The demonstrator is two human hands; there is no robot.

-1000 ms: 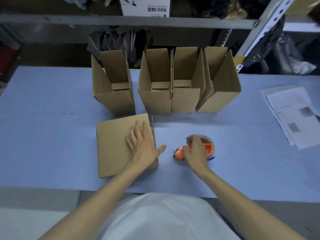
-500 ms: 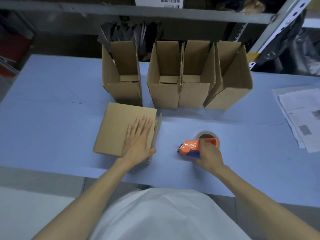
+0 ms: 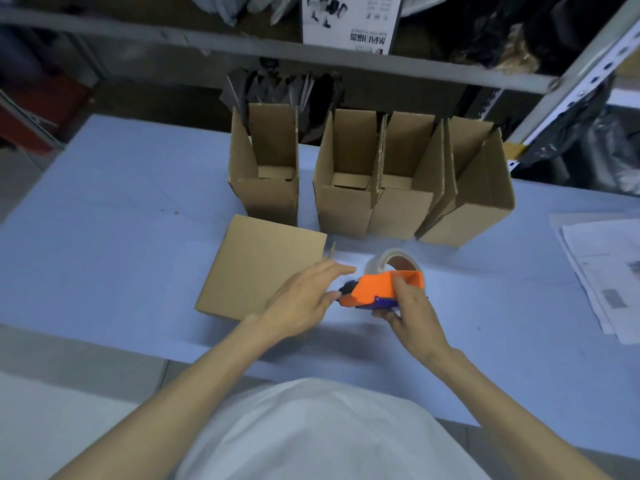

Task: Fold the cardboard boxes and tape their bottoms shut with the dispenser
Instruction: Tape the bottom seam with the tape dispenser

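Our right hand (image 3: 412, 318) curled its fingers round the orange dispenser (image 3: 379, 289), long axis roughly along the near edge of the bench (image 3: 104, 244), nose toward our straight-fingered left hand (image 3: 304, 299).

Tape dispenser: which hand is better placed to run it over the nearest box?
Right, likely. The right hand grips the tape dispenser; the left hand, open by its front end, could steady the box.

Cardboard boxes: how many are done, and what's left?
Four upright brown cardboard boxes stand folded at the back. The right hand grips the orange tape dispenser; the left hand reaches its front end. The brown cardboard box lying by the hands shows no tape yet.
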